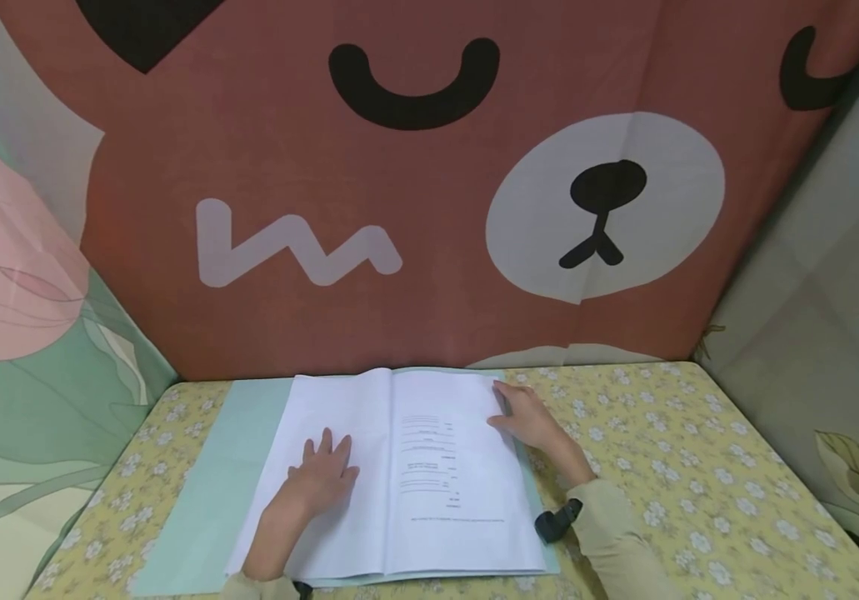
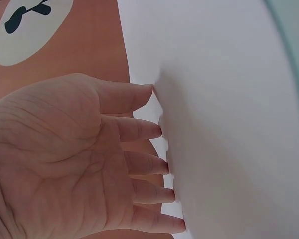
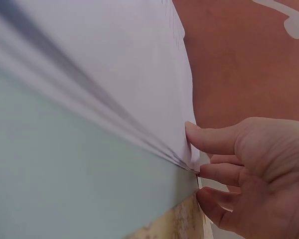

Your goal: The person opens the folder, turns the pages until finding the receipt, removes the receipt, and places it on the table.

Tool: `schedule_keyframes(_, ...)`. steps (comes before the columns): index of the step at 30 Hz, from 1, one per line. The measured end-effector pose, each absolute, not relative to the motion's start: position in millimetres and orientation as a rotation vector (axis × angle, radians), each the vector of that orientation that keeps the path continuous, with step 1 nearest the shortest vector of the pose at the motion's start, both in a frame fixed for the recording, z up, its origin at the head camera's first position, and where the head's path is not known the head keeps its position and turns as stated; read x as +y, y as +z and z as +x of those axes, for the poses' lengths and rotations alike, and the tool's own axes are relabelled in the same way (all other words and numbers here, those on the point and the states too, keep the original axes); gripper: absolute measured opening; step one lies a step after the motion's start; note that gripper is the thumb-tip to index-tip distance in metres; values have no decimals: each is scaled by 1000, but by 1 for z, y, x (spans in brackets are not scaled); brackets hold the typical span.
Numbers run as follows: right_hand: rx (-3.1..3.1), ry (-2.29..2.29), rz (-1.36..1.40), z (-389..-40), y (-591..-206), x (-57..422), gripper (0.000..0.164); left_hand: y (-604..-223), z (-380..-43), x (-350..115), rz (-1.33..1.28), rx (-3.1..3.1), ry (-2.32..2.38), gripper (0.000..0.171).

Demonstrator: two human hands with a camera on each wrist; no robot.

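Note:
An open paper booklet lies on a pale green folder cover (image 1: 200, 500). Its left page (image 1: 357, 525) is blank white; the right page (image 1: 466, 542) carries small printed lines that appear upside down. My left hand (image 1: 318, 483) rests on the left page with fingers spread, and the left wrist view shows its fingertips (image 2: 144, 164) touching the white paper. At the upper right corner of the right page, my right hand (image 1: 530, 417) pinches the page edge. In the right wrist view the thumb (image 3: 209, 139) lies on top of the sheets and the other fingers are at their edge.
A yellow floral cloth (image 1: 661, 500) covers the table. Behind it hangs a reddish-brown backdrop (image 1: 429, 308) with a cartoon bear face, close to the booklet's far edge. A black wrist device (image 1: 558, 521) sits at the right sleeve (image 1: 616, 542).

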State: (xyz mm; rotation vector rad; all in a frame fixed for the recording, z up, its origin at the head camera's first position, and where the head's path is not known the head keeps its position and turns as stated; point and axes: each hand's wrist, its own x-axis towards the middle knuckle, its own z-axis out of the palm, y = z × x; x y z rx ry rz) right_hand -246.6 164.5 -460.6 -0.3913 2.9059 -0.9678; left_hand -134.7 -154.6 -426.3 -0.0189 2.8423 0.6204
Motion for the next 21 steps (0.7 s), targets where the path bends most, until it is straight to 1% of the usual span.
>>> schedule_keyframes(4,2912,-950,-386,-246,-461,164,67,-427,-135,-155,-24,2844,620,56)
schedule_keyframes(12,2938,-968,-415,-244,-460,162,62,-427,-135,-154,-30,2848,609,56)
schedule_keyframes(21,2971,-1044,-487,-242,-457,158,51,-427,-134,-153,-18,2855,594,55)
